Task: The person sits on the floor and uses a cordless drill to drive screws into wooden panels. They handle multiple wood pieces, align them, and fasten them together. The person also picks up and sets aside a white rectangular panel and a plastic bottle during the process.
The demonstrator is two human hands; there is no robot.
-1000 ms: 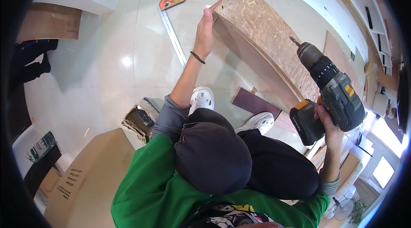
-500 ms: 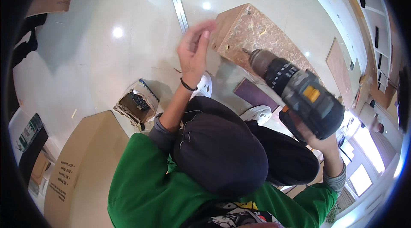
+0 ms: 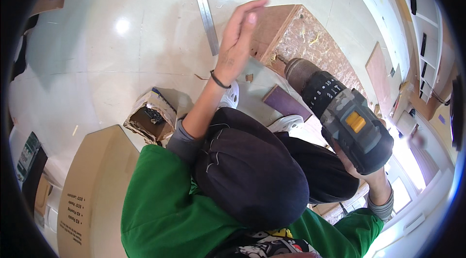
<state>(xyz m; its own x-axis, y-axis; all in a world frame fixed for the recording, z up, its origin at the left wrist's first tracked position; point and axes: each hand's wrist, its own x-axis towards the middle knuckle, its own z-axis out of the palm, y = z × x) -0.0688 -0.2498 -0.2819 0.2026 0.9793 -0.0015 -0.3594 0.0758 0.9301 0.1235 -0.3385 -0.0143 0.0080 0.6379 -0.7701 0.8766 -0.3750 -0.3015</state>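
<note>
My left hand point(image 3: 237, 40) reaches forward with its fingers stretched out, beside the near left side of a wooden box point(image 3: 310, 35). Whether the fingertips touch the wood I cannot tell. In my right hand point(image 3: 350, 165) is a grey and black cordless drill point(image 3: 352, 117) with a yellow switch on top. Its bit point(image 3: 281, 58) points at the near corner of the box's rough, flaky upper face, close to a dark spot; contact is unclear. The drill's body hides most of my right fingers.
A metal square point(image 3: 204, 10) lies on the tiled floor beyond my left hand. A torn carton point(image 3: 160, 118) with dark small pieces inside stands left of my leg. A large cardboard sheet point(image 3: 99, 175) lies at lower left. Boards point(image 3: 286, 102) rest near my shoes.
My left hand has moved forward and right, up beside the box. The drill has shifted slightly, bringing its bit nearer the box's corner. The view has moved a little too.
</note>
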